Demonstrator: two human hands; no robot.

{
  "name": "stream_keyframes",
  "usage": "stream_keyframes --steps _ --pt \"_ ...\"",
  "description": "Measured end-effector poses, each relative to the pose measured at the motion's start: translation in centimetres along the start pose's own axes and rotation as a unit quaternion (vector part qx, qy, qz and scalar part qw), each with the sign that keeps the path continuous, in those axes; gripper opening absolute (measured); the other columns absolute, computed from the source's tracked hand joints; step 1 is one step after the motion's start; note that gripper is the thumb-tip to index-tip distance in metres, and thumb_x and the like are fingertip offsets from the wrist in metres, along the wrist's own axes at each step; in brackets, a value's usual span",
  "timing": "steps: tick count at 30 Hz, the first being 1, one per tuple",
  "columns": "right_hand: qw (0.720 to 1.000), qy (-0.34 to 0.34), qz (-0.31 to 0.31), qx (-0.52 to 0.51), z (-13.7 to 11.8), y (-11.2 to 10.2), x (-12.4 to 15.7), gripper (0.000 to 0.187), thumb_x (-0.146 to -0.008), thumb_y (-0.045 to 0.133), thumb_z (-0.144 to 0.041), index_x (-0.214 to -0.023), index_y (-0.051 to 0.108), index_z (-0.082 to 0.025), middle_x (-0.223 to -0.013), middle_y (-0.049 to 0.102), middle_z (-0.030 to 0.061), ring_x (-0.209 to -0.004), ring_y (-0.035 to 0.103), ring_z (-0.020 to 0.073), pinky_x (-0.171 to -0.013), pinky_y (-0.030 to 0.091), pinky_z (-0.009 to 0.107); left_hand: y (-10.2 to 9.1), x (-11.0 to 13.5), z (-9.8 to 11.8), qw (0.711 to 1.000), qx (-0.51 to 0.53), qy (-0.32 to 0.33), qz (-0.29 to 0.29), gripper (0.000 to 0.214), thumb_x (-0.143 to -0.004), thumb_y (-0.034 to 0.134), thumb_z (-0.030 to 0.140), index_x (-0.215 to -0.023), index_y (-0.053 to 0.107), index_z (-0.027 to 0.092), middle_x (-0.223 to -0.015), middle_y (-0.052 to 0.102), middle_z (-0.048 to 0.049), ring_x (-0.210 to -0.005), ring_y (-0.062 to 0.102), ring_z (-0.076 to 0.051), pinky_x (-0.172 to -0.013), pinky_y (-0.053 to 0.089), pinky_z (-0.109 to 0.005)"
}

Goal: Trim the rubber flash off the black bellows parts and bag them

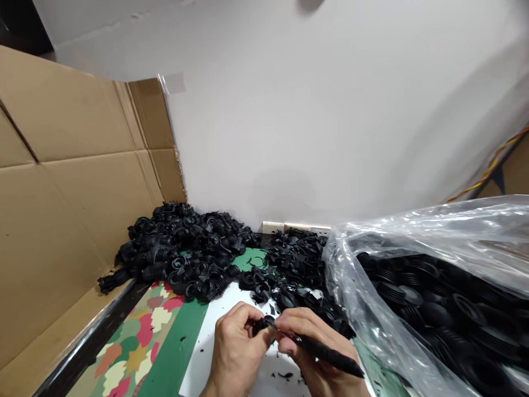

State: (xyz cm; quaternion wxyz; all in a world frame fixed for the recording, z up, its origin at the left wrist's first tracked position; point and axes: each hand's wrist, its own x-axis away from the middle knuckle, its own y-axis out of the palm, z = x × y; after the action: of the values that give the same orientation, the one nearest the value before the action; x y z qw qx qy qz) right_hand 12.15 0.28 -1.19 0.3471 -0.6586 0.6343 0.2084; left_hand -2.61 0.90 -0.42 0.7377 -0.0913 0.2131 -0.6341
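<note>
My left hand (233, 353) is closed around a small black rubber piece (262, 324), pinching it between thumb and fingers. My right hand (308, 339) grips a slim trimming knife with a black handle (336, 359), its thin metal end meeting the rubber piece. The fingertips of both hands nearly touch, and they partly hide the piece and the blade. Below them lies a white board (198, 358) scattered with black shavings (285, 375). Just beyond the hands, a heap of black ribbed rubber bellows (202, 237) spreads to the left.
Black rubber scraps (300, 256) are heaped behind my hands. On the right, a clear plastic bag (345, 275) holds many ribbed black rubber parts (433, 317). A cardboard panel (82, 193) stands at the left, and a white wall (289, 110) closes the back, with a power strip (273, 226) at its foot.
</note>
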Motion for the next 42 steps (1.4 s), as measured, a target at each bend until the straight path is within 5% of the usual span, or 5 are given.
stream_keyframes --steps 10,20,26,31,42 --pt "0.997 0.037 0.056 -0.033 1.0 0.3 0.4 0.008 -0.083 0.061 -0.025 -0.089 0.066 -0.024 -0.077 0.066 0.003 -0.067 0.063 0.0161 -0.059 0.052 0.024 0.0 0.3 -0.3 0.997 -0.04 0.07 0.021 0.01 -0.062 0.07 0.019 -0.06 0.06 0.019 -0.056 0.052 0.0041 -0.047 0.042 -0.01 -0.045 0.033 -0.02" --pt "0.988 -0.073 0.044 0.129 1.0 -0.5 0.1 0.016 -0.084 0.052 -0.011 -0.092 0.063 -0.02 -0.081 0.065 0.0085 -0.071 0.064 0.017 -0.06 0.052 0.025 0.3 0.7 -0.3 0.991 -0.043 0.125 -0.035 0.012 -0.069 0.063 0.016 -0.06 0.057 0.019 -0.06 0.054 0.0011 -0.052 0.044 -0.012 -0.048 0.034 -0.022" --pt "0.973 0.124 0.166 0.098 2.4 -2.9 -0.9 0.012 -0.084 0.057 -0.03 -0.082 0.063 -0.019 -0.071 0.065 0.0026 -0.048 0.06 0.0136 -0.047 0.051 0.025 0.5 0.3 -0.2 0.999 0.02 0.018 -0.024 0.01 -0.06 0.065 0.011 -0.066 0.059 0.017 -0.061 0.052 0.0036 -0.048 0.037 -0.009 -0.044 0.031 -0.02" --pt "0.966 0.221 0.133 0.02 1.6 -2.4 -0.5 0.026 -0.084 0.054 -0.042 -0.078 0.063 -0.019 -0.055 0.061 0.0 -0.053 0.062 0.0171 -0.049 0.051 0.025 0.3 0.0 -0.2 0.997 0.065 -0.024 -0.019 0.011 -0.059 0.068 0.015 -0.069 0.063 0.016 -0.059 0.052 0.004 -0.048 0.038 -0.009 -0.044 0.032 -0.02" --pt "0.991 0.114 0.064 0.04 0.4 -1.4 -0.4 0.018 -0.088 0.048 -0.03 -0.075 0.055 -0.02 -0.07 0.058 0.0022 -0.061 0.057 0.0156 -0.056 0.048 0.026 0.0 0.0 -0.3 0.997 0.063 0.03 0.026 0.014 -0.056 0.071 0.011 -0.068 0.066 0.017 -0.065 0.062 0.0009 -0.051 0.047 -0.011 -0.047 0.041 -0.021"
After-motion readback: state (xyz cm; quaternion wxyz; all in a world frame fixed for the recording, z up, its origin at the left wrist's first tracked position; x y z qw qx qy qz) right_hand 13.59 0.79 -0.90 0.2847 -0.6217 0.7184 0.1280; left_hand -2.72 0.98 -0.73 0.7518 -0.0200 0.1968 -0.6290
